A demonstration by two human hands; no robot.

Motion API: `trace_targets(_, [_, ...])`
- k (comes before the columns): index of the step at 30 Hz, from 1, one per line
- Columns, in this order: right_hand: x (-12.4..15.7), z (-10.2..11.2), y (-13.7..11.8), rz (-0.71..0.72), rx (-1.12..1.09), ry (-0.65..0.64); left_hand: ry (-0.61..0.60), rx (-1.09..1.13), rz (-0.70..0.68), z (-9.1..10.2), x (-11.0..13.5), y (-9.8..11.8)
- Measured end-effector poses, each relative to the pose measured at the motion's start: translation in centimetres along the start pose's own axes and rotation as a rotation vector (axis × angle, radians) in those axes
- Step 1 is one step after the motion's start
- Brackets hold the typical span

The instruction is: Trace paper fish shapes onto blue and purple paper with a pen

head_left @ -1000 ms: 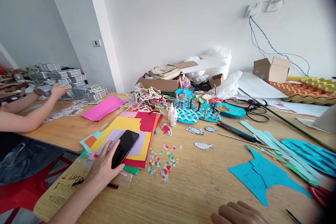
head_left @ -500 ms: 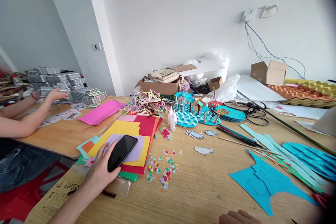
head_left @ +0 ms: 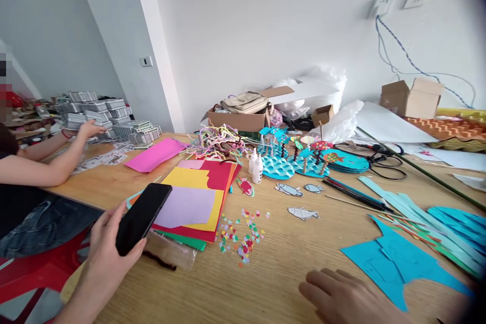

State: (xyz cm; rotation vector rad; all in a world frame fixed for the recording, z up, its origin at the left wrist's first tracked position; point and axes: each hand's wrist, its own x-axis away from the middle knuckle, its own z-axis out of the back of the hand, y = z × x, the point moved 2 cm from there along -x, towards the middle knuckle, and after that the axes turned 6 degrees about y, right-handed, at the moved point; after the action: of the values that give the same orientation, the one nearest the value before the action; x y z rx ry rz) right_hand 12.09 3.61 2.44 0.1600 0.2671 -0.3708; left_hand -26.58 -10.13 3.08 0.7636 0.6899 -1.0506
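My left hand (head_left: 104,255) is closed around a black phone (head_left: 142,216) and holds it lifted above the table's near left edge, beside a stack of coloured paper sheets (head_left: 197,197). My right hand (head_left: 343,296) lies flat on the wooden table (head_left: 281,273) at the bottom, fingers stretched out, holding nothing, just left of a blue paper cut-out (head_left: 398,263). Small paper confetti (head_left: 241,235) is scattered between the two hands.
Another person's arms (head_left: 49,162) reach to grey boxes (head_left: 94,111) at the far left. Glue bottles (head_left: 256,167), blue wave crafts (head_left: 304,162), paper fish (head_left: 301,212), pipe cleaners (head_left: 216,143), pencils (head_left: 353,195), blue strips (head_left: 451,217) and cardboard boxes (head_left: 412,96) crowd the table.
My left hand has picked the phone up off the paper stack and drawn it back toward me. My right hand has come further into view on the table.
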Motion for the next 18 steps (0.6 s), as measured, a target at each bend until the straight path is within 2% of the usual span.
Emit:
trace_targets(5, [-3.2,1.3,-1.0,-0.02,-0.116,-0.168,-0.037,-0.129,0.007,3.5,3.6,-1.6])
trace_targets(9, [-5.6,2.1,-2.1,0.064,-0.21,-0.179,-0.029,-0.182,0.05,6.0,5.9,-2.6])
trace_targets(13, [-8.8,2.2,-4.4,0.177,-0.278,-0.132,0.004,-0.177,0.056,7.4,6.0,-2.6])
trace_targets(16, [-11.4,1.6,-7.4,0.355,-0.29,-0.109,-0.041,-0.16,0.006,7.7,5.7,-2.5])
trace_targets(18, [-13.0,0.8,-9.5,0.42,-0.241,-0.088,-0.08,-0.153,-0.022,7.7,5.9,-2.8])
